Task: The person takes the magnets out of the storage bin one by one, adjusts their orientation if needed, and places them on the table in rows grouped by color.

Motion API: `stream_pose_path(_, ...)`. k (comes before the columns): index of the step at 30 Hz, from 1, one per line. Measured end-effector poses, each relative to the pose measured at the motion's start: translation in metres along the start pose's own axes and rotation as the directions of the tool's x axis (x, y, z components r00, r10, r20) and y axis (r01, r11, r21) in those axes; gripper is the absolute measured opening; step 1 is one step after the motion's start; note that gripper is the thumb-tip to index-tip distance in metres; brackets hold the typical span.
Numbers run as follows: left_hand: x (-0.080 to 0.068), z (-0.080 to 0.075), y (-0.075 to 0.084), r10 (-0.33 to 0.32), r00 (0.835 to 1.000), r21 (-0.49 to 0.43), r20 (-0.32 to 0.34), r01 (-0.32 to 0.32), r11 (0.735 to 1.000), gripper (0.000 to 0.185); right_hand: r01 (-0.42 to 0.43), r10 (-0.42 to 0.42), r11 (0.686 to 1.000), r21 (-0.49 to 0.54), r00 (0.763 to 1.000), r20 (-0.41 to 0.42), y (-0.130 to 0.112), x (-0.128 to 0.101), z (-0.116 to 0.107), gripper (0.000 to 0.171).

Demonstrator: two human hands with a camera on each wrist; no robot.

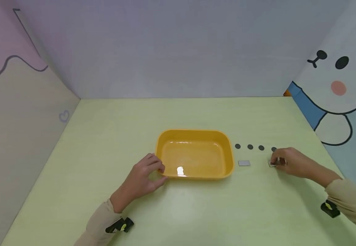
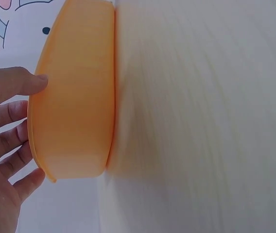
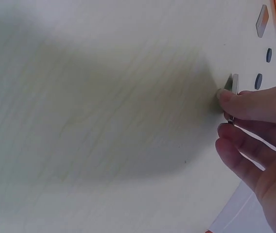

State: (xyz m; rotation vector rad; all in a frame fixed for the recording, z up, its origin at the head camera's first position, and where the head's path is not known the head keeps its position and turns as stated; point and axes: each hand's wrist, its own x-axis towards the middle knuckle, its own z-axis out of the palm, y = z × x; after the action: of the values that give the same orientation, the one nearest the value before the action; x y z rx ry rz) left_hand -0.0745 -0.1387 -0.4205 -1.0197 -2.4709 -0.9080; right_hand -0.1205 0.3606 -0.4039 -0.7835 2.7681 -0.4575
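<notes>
A shallow yellow rectangular dish [image 1: 194, 155] with rounded corners stands on the table. My left hand [image 1: 145, 176] holds its near left corner, fingers at the rim. In the left wrist view the thumb lies against the outer wall of the dish [image 2: 77, 102]. Right of the dish, my right hand [image 1: 293, 162] pinches a small flat silver rectangular plate [image 1: 271, 164] between thumb and fingers. The right wrist view shows this plate [image 3: 235, 83] tilted on edge, close over the table. A matching silver plate [image 1: 244, 163] lies flat beside the dish.
Several small dark discs [image 1: 250, 147] lie in a row right of the dish, the farthest partly behind the right hand. The pale green table [image 1: 116, 136] meets a plain back wall [image 1: 181, 51] and side panels with cartoon drawings [image 1: 338, 89].
</notes>
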Motion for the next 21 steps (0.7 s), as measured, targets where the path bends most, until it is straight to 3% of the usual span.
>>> stream_pose_path(21,0.0,-0.002,0.003,-0.04,0.999,-0.013,0.005,0.04,0.999,0.024,0.079,-0.079,0.997,0.006,0.995,-0.053,-0.005,0.001,0.01,0.032)
